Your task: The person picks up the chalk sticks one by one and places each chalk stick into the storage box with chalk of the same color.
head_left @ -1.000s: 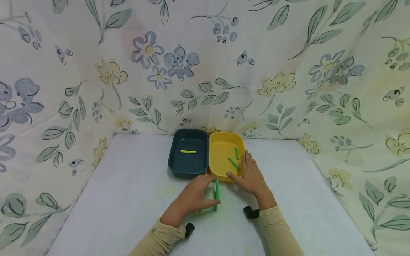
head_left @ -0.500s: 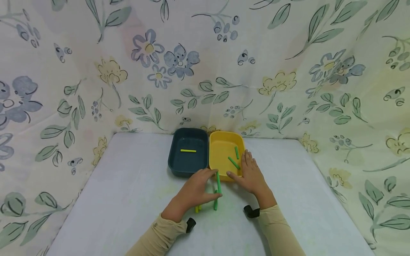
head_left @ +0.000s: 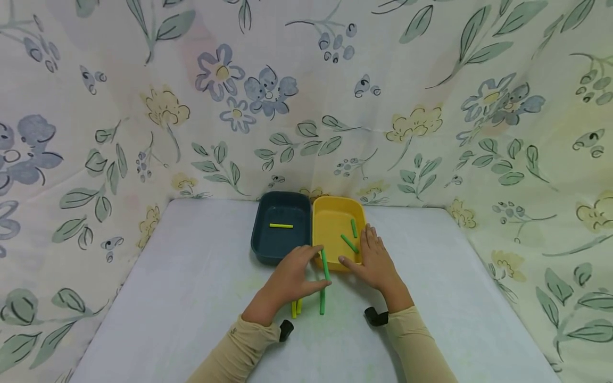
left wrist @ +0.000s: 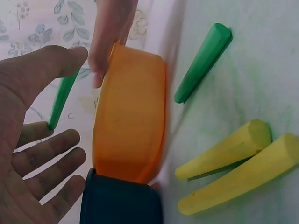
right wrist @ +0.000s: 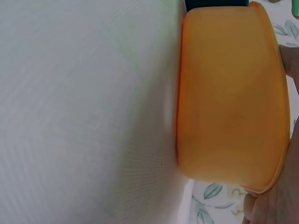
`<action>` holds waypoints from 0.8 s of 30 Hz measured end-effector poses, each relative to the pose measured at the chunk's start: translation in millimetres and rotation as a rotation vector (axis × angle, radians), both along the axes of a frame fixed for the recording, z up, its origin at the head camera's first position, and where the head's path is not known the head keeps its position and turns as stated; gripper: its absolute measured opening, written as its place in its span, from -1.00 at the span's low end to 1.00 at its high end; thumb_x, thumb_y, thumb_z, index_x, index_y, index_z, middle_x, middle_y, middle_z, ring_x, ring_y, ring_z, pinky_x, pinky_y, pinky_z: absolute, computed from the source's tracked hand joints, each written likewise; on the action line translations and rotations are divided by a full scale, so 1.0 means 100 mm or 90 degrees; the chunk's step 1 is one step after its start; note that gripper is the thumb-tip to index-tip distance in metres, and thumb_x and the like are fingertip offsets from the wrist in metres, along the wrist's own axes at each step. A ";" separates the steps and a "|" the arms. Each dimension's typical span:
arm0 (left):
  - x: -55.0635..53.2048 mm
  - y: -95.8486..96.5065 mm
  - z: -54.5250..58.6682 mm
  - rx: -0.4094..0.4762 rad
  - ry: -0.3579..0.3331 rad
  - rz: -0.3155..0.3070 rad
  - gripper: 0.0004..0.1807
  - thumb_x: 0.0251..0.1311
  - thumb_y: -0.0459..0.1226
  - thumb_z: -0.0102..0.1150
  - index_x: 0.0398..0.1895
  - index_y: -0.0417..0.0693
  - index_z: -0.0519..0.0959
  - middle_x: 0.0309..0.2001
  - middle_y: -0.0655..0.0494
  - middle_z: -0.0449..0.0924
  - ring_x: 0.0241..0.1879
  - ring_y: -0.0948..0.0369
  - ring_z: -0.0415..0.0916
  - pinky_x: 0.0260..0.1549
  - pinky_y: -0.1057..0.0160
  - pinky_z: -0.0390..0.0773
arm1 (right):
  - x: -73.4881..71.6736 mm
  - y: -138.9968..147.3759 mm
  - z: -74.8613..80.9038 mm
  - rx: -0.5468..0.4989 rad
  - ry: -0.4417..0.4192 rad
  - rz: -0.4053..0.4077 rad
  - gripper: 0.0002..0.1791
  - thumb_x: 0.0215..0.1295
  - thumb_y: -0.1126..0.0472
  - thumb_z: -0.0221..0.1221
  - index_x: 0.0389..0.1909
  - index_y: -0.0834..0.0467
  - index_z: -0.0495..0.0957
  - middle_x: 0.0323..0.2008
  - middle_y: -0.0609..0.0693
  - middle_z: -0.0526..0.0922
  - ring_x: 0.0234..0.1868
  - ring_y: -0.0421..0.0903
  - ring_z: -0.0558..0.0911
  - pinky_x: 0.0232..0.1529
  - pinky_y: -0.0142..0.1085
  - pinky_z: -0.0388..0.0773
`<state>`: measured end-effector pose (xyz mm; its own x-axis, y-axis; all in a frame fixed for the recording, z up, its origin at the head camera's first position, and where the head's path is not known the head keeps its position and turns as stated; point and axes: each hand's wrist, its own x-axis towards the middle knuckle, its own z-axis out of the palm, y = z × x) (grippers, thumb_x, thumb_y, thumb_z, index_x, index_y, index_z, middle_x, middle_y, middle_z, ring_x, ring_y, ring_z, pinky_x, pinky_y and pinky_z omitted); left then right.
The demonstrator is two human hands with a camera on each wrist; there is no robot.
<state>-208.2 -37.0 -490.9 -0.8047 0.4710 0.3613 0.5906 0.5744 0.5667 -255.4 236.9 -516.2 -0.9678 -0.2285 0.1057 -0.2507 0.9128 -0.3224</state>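
Observation:
My left hand [head_left: 292,276] pinches a green chalk stick [head_left: 325,263] end to end between thumb and a fingertip, other fingers spread. It is held up close to the front of the yellow tray [head_left: 330,213]. The left wrist view shows this held chalk [left wrist: 63,100] well off the table. On the table beneath lie another green chalk stick [left wrist: 203,63] and two yellow chalk sticks [left wrist: 224,147], partly hidden by the hand in the head view. My right hand [head_left: 375,263] rests on the tray's front right corner, fingers straight along the right side, thumb at the front rim.
A dark blue tray [head_left: 256,234] stands against the yellow tray's left side, with one yellow chalk stick [head_left: 281,226] inside. Two green chalk sticks [head_left: 349,243] lie in the yellow tray. Flowered cloth [head_left: 306,106] rises behind the white table [head_left: 201,255].
My left hand has moved forward with the green chalk, up to the yellow tray's front rim, uncovering more of the yellow chalk on the table. The right hand has stayed in place.

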 end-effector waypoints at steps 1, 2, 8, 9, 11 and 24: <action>-0.01 0.00 0.00 -0.001 0.000 0.003 -0.07 0.13 0.08 0.60 0.52 -0.07 0.45 0.06 0.14 0.65 0.00 0.15 0.56 0.05 0.16 0.64 | 0.00 0.00 0.00 -0.001 0.001 0.001 0.33 0.37 -0.58 0.04 0.68 0.39 -0.13 0.73 0.27 -0.22 0.75 0.23 -0.16 0.70 0.19 -0.09; -0.01 0.00 0.01 -0.003 0.001 0.005 -0.07 0.13 0.08 0.60 0.52 -0.06 0.46 0.05 0.14 0.65 -0.01 0.18 0.54 0.04 0.17 0.63 | 0.00 0.00 0.00 -0.001 0.001 0.001 0.33 0.37 -0.58 0.04 0.68 0.39 -0.13 0.73 0.27 -0.22 0.75 0.23 -0.16 0.70 0.19 -0.09; -0.06 0.01 0.02 0.008 -0.007 0.001 -0.08 0.17 0.05 0.58 0.53 -0.09 0.44 0.15 -0.01 0.68 0.03 0.08 0.57 0.05 0.12 0.63 | 0.00 0.00 0.01 -0.001 -0.001 0.001 0.32 0.37 -0.58 0.03 0.68 0.39 -0.13 0.73 0.27 -0.22 0.75 0.23 -0.16 0.70 0.19 -0.09; -0.06 0.01 0.02 0.009 -0.008 0.001 -0.08 0.18 0.04 0.58 0.54 -0.09 0.43 0.16 -0.03 0.68 0.04 0.04 0.57 0.05 0.10 0.62 | 0.00 0.00 0.01 -0.002 -0.002 0.001 0.32 0.37 -0.58 0.04 0.68 0.39 -0.13 0.73 0.27 -0.22 0.75 0.23 -0.16 0.70 0.19 -0.09; -0.08 0.02 0.01 0.007 -0.004 0.003 -0.09 0.19 0.03 0.57 0.54 -0.10 0.43 0.15 -0.03 0.68 0.04 0.00 0.58 0.03 0.10 0.61 | 0.00 0.00 0.01 -0.002 -0.003 0.001 0.32 0.37 -0.57 0.04 0.68 0.40 -0.13 0.73 0.27 -0.22 0.75 0.23 -0.16 0.70 0.19 -0.10; -0.20 0.06 -0.03 -0.024 -0.003 0.037 -0.09 0.22 0.03 0.54 0.56 -0.11 0.41 0.06 -0.02 0.67 -0.05 0.17 0.46 0.01 0.09 0.55 | -0.01 -0.01 -0.01 0.002 0.012 -0.001 0.32 0.36 -0.58 0.04 0.67 0.42 -0.08 0.72 0.30 -0.16 0.74 0.24 -0.12 0.69 0.19 -0.04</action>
